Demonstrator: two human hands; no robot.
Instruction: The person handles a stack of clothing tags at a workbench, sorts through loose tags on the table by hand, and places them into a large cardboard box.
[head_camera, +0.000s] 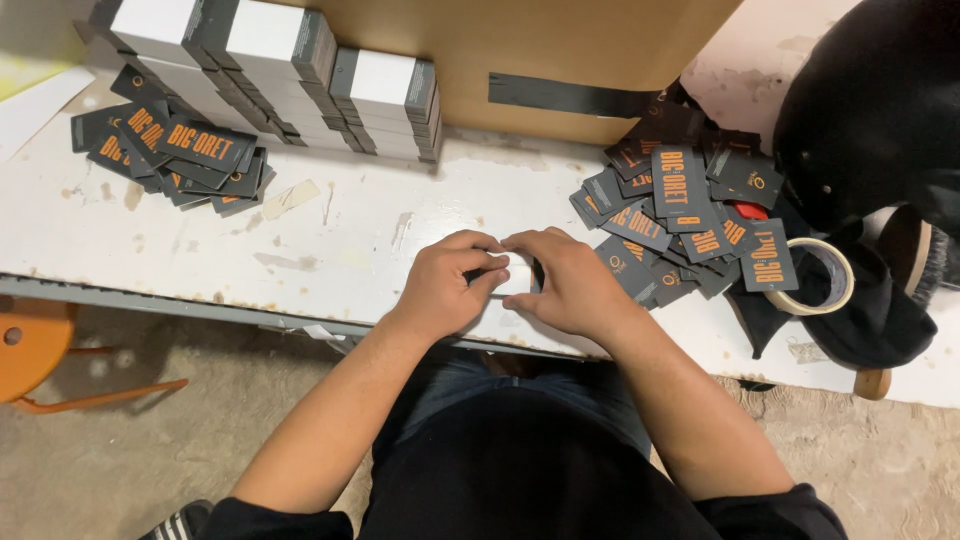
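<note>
My left hand (447, 283) and my right hand (567, 280) meet at the near edge of the white table (350, 230). Together they grip a small white box (516, 274), mostly hidden by the fingers. Just to the right of my right hand lies a loose heap of dark cards with orange print (685, 215). A second heap of the same cards (170, 150) sits at the far left.
Stacks of white-topped dark boxes (290, 70) stand at the back left against a brown cardboard panel (540, 50). A roll of tape (825, 275) and black cloth (880, 120) lie at the right. An orange stool (40, 350) stands on the floor at left.
</note>
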